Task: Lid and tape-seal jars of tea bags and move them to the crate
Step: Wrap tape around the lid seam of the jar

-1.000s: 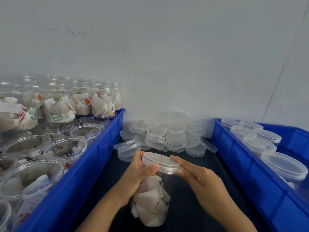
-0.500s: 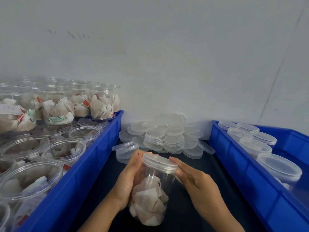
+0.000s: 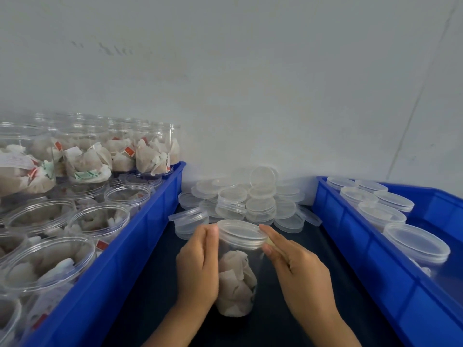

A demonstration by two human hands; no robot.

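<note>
A pale grey wall backs the dark counter. A blue plastic crate on the left holds open clear jars of tea bags; another blue plastic crate on the right holds lidded jars. A heap of loose clear round lids lies at the far middle. Near centre stands a clear plastic jar of tea bags with its clear lid on. The left hand grips the jar's side; the right hand pinches the lid's rim.
</note>
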